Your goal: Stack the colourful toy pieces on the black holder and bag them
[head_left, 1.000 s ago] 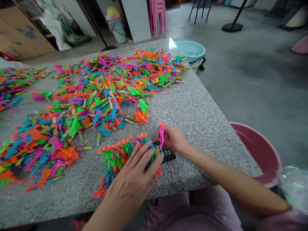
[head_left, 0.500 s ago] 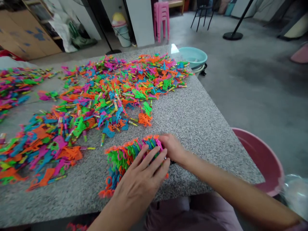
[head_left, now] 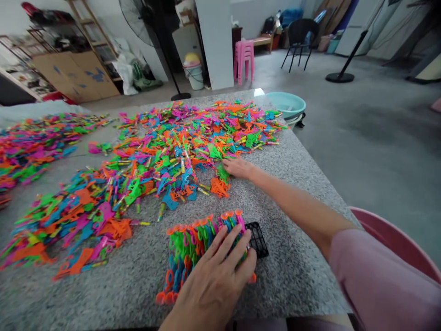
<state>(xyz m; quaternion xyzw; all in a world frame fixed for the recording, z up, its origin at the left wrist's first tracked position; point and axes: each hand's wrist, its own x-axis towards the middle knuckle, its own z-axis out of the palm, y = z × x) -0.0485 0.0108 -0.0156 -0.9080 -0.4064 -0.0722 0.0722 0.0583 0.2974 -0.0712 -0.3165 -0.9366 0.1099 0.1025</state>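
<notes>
One pink toy point(head_left: 240, 224) now ends the near row of toys point(head_left: 193, 236), lengthening it by one; the black rack point(head_left: 259, 240) holding them shows bare slots at right. The left hand point(head_left: 216, 276) rests half-spread across the row. The right hand point(head_left: 238, 168) has moved to the far pile point(head_left: 165, 151), fingers bent at a green toy point(head_left: 222, 174), grip unclear.

My feed looks dim and cool; glare whitens the tabletop's point(head_left: 292, 170) corner at one o'clock, while plastic pieces point(head_left: 27, 149) at nine blur softly.
</notes>
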